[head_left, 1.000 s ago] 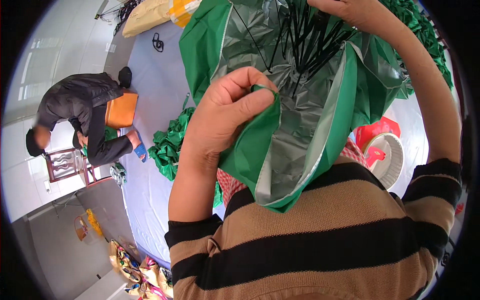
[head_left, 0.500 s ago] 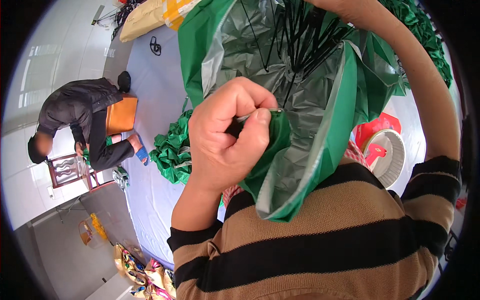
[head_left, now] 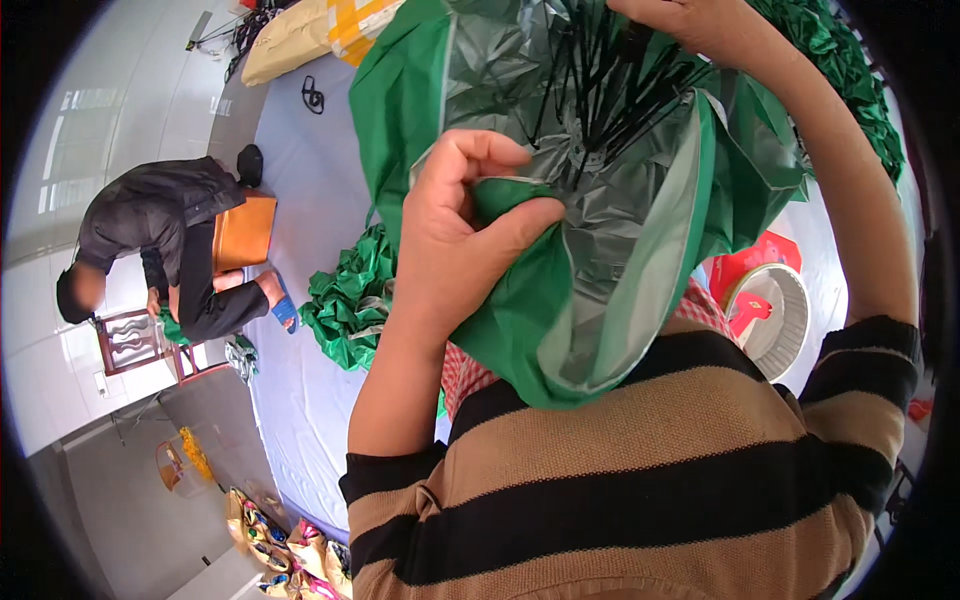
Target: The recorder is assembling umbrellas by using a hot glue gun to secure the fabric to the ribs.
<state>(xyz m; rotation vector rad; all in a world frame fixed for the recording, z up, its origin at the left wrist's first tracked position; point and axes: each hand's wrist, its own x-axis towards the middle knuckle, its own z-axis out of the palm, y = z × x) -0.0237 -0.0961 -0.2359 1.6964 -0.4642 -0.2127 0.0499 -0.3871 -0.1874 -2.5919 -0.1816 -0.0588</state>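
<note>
Umbrella canopy [head_left: 603, 235], slack, its inside showing, around a cluster of black ribs [head_left: 595, 90]

The cloth is plain green on its outer face [head_left: 395, 115] and crinkled, shiny silver on its lining [head_left: 490, 70], with a pale line along parts of its edge. It hangs half gathered: one panel spreads at the upper left, another droops in loose folds at the right, and the lowest part sags into a rounded trough, the silver lying inside the curve. Left of that trough a stretch of edge is raised in a small curled fold, green side showing. The slim ribs stand bunched together, rising from deep in the lining toward the top of the view
</note>
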